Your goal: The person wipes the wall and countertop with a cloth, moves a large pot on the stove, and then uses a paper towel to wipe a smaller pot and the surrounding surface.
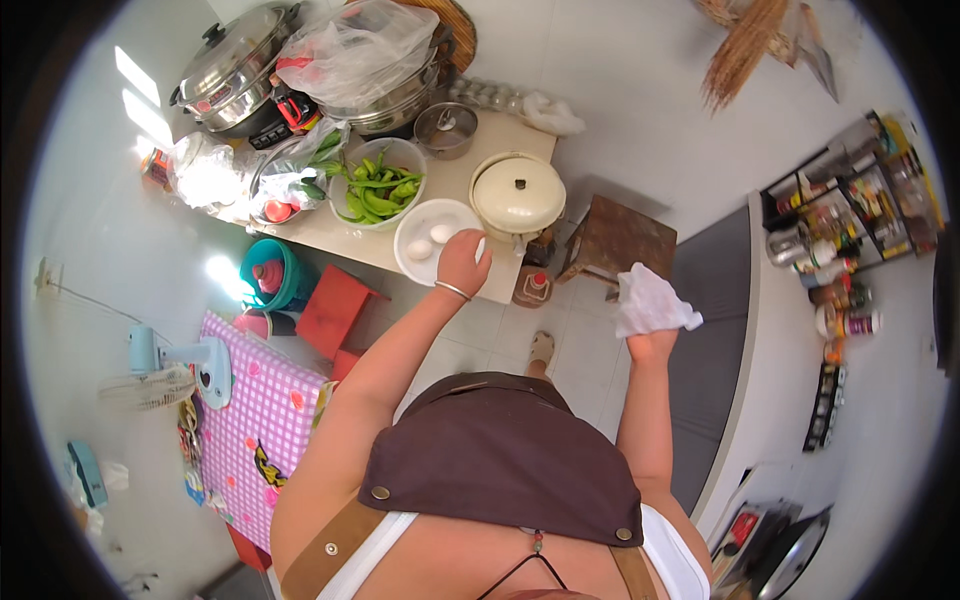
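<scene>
My left hand [465, 264] is closed at the right rim of a white bowl [402, 238] near the table's front edge. Part of that hand hides the bowl's right side. Two pale eggs [420, 250] rest inside the bowl, left of my fingers. Out to the right, my right hand [651, 342] grips a crumpled white cloth [652, 302], which covers most of the fingers. Just behind the bowl stands a cream lidded pot [518, 194], and to its left a clear bowl of green peppers [378, 188].
A small steel pot [446, 131] and large steamers [240, 66] stand farther back on the table [500, 284]. Beside it is a brown wooden stool [622, 243]. Red stools [338, 312] and a teal bucket [290, 270] are at left; a spice rack [850, 200] is at right.
</scene>
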Demonstrator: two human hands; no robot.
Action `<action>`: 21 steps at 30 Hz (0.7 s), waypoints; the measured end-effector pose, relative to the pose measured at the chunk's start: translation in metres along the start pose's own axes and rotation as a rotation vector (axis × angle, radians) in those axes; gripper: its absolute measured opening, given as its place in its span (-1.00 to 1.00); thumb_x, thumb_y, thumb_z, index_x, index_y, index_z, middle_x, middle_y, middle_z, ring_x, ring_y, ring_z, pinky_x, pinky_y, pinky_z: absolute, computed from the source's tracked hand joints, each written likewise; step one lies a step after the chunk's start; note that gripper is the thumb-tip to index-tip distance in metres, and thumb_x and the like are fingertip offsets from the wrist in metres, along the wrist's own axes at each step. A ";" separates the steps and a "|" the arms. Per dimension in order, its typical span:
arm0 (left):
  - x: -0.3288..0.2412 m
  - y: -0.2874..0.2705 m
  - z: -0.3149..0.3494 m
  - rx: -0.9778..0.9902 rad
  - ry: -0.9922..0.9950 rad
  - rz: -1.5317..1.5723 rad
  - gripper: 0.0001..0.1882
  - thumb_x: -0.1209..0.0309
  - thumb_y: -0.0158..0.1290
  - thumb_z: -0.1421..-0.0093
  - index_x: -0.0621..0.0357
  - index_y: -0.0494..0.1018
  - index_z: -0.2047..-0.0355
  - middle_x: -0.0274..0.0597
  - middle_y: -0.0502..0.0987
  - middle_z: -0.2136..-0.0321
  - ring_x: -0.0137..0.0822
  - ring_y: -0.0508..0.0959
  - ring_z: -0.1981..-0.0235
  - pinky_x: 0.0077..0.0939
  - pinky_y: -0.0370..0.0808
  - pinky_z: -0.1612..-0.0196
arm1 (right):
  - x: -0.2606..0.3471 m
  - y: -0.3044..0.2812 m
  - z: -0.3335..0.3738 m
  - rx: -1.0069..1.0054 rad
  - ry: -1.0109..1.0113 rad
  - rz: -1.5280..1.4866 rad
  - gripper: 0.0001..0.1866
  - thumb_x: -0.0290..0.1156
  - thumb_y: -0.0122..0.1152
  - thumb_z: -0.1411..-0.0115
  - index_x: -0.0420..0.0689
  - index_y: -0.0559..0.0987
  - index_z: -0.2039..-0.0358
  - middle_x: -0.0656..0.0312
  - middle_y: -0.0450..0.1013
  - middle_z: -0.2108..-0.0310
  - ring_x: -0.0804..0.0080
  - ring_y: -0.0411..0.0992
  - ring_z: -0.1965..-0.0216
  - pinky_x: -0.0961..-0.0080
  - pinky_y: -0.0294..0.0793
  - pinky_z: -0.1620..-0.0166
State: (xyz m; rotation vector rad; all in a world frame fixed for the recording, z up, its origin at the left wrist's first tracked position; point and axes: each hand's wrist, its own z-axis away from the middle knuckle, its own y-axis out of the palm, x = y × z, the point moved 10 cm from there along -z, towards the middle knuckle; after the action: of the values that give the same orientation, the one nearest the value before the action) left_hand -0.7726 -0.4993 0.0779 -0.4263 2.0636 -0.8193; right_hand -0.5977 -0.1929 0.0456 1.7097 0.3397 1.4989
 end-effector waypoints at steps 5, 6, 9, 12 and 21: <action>-0.029 0.050 -0.073 0.117 -0.031 -0.228 -0.48 0.35 0.10 -0.03 0.33 0.33 0.01 0.17 0.37 0.00 0.09 0.37 -0.02 -0.19 0.31 -0.09 | -0.016 0.036 -0.122 0.027 -0.201 0.589 -0.66 -0.27 0.07 -0.14 -0.06 0.39 0.06 0.25 0.37 0.14 0.38 0.38 0.14 0.45 0.40 0.09; -0.032 0.063 -0.081 0.166 -0.023 -0.283 -0.46 0.34 0.10 -0.03 0.34 0.31 -0.02 0.18 0.34 -0.04 0.09 0.35 -0.05 -0.18 0.30 -0.11 | -0.010 0.065 -0.143 0.070 -0.487 1.061 -0.71 -0.37 0.12 -0.03 -0.16 0.47 0.20 0.15 0.41 0.29 0.28 0.40 0.27 0.42 0.42 0.18; -0.022 0.099 -0.083 0.356 -0.135 -0.518 -0.44 0.30 0.02 -0.09 0.32 0.26 -0.08 0.19 0.23 -0.14 0.05 0.25 -0.16 -0.10 0.21 -0.18 | -0.064 0.146 -0.162 0.526 -0.508 1.661 -0.63 -0.28 0.11 -0.09 -0.23 0.49 0.14 -0.02 0.32 -0.01 0.03 0.25 -0.06 0.14 0.27 -0.05; -0.009 0.116 -0.072 0.432 -0.171 -0.587 -0.45 0.31 -0.06 -0.12 0.33 0.23 -0.11 0.18 0.18 -0.18 0.02 0.19 -0.23 -0.13 0.14 -0.24 | -0.135 0.132 -0.163 0.771 -0.533 1.875 -0.43 -0.17 0.10 -0.13 -0.16 0.33 -0.12 0.01 0.12 -0.23 0.02 -0.02 -0.29 0.00 -0.02 -0.24; -0.004 0.111 -0.067 0.314 -0.128 -0.424 -0.44 0.38 0.14 0.03 0.44 0.34 0.02 0.23 0.24 -0.12 0.07 0.19 -0.21 -0.29 0.15 -0.25 | -0.166 0.151 -0.222 1.011 -0.385 1.844 -0.30 -0.09 0.00 -0.19 -0.26 0.15 -0.22 -0.02 -0.01 -0.29 0.07 -0.09 -0.33 0.11 -0.11 -0.30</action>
State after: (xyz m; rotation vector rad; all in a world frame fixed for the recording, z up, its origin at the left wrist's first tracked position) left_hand -0.8252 -0.3897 0.0321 -0.7311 1.7086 -1.3092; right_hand -0.8895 -0.3112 0.0284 3.4016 -1.3091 2.1265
